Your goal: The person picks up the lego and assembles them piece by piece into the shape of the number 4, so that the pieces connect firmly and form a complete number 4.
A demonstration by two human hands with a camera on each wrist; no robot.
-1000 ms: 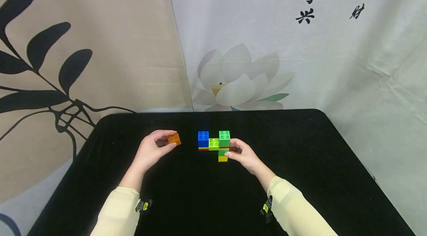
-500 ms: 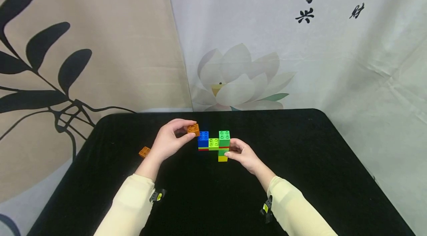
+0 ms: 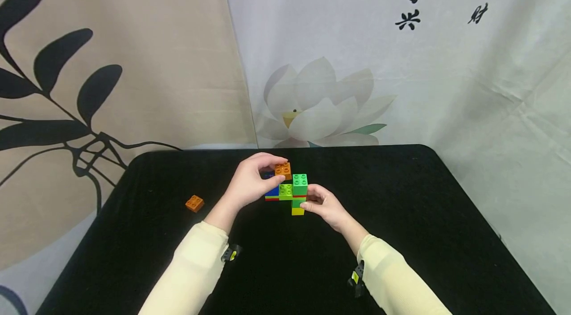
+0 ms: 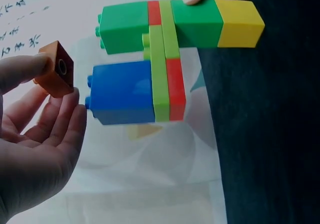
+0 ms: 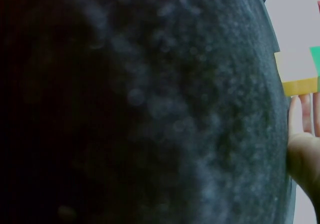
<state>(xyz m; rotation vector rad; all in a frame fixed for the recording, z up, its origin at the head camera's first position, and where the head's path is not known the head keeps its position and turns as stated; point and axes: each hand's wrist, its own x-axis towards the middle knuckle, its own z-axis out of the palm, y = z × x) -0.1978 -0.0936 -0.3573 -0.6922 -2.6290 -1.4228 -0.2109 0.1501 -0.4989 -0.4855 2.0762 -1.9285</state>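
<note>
My left hand [image 3: 252,180] pinches an orange toy brick [image 3: 283,170] between thumb and fingers. In the left wrist view that orange brick [image 4: 56,69] is apart from the blue brick [image 4: 122,93], near its studs. The blue brick belongs to a joined brick structure with lime-green plates [image 4: 160,74], red pieces [image 4: 176,89], an upper green brick [image 4: 125,27], a lower green brick [image 4: 196,23] and a yellow brick [image 4: 241,23] at the bottom. My right hand [image 3: 327,207] grips the structure at the lower green brick. The right wrist view catches only the yellow end [image 5: 300,87] and part of that hand.
A second orange brick [image 3: 194,203] lies on the black table [image 3: 401,236], left of my left forearm. Behind the table's far edge hangs a printed cloth backdrop [image 3: 312,23].
My left hand has moved right with the orange brick, from left of the structure to over it. The second orange brick has come into sight. My right hand and the structure stay put.
</note>
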